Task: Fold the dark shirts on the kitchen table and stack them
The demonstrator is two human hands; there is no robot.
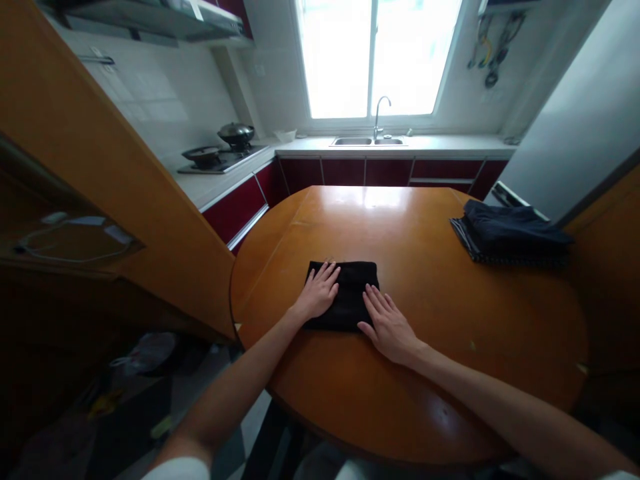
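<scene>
A folded black cloth (351, 288) lies flat on the round wooden table (430, 333), near its left side. My left hand (319, 292) rests palm down on the cloth's left half, fingers stretched out. My right hand (389, 326) lies flat at the cloth's lower right corner, fingers extended and reaching onto the fabric. Neither hand grips anything.
A stack of folded dark clothes (507, 233) sits at the table's far right. Beyond are a counter with a sink and tap (373, 137) under a window, and a stove with pans (220, 153) at left. An orange cabinet (100, 180) stands close on the left.
</scene>
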